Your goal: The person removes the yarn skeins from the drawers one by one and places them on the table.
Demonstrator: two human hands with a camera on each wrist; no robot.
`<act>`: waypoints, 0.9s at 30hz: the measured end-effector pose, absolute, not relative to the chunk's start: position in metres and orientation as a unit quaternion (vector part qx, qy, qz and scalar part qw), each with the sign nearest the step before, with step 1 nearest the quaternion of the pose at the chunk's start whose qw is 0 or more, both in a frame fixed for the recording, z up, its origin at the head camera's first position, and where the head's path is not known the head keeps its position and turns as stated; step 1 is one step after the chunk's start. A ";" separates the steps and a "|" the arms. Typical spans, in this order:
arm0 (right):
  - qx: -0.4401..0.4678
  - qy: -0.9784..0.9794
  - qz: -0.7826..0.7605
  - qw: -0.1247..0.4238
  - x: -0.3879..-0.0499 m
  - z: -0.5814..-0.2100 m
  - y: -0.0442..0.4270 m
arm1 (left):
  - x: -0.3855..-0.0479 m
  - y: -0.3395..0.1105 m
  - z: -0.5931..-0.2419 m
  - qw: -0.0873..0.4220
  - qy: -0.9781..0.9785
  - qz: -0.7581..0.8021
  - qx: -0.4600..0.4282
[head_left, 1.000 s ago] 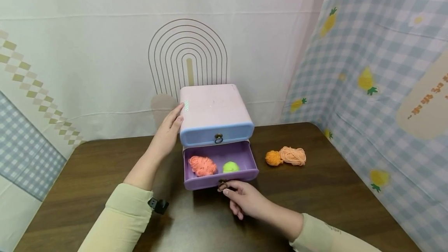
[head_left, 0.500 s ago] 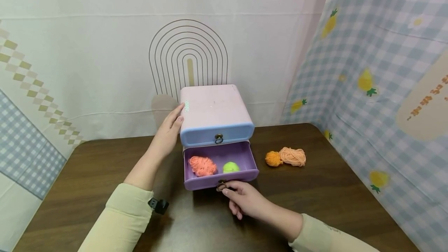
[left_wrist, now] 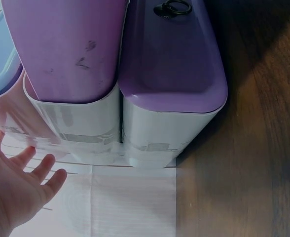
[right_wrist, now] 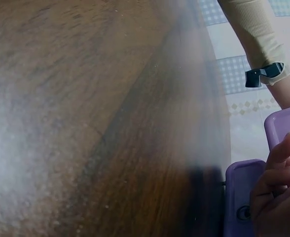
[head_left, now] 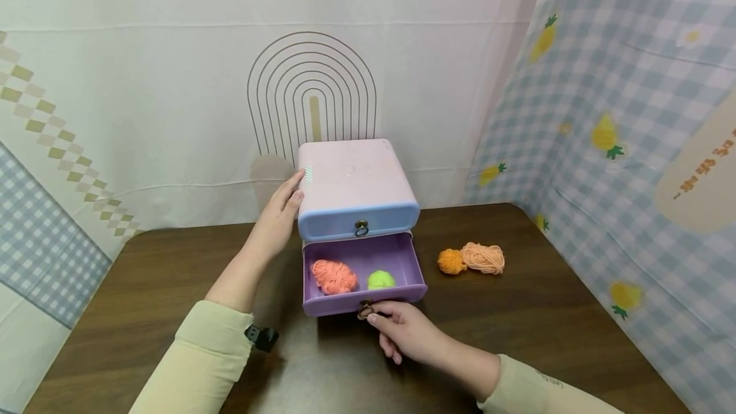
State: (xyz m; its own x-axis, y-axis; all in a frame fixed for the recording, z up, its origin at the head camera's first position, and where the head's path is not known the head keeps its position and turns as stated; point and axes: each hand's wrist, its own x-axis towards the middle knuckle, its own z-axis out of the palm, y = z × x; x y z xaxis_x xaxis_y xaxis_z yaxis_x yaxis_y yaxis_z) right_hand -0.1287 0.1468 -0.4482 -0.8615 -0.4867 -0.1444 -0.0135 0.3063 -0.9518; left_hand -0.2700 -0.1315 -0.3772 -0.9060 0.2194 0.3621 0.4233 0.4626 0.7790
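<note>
Brown wood-grain desk fills most of the frame; pale glare at its left edge, dark shadow beside the lower drawer front. Right-hand grip at lower right, cut by the frame edge; fingers bent, contact point hidden. Lower purple drawer front partly behind the hand; dark ring handle on it, just beside the fingers. Upper purple drawer front behind the fingertips. Top right: forearm in a pale sleeve, black device at the cuff. Beyond: white cloth with blue checks and tan diamonds.
</note>
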 end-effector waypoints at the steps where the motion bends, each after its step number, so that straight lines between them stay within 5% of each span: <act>1: -0.161 0.782 -0.565 0.207 -0.128 -0.448 0.147 | -0.270 -0.132 -0.377 0.106 -0.849 -0.482 -0.189; 27: -0.154 0.786 -0.557 0.218 -0.123 -0.447 0.157 | -0.270 -0.132 -0.378 0.107 -0.846 -0.485 -0.192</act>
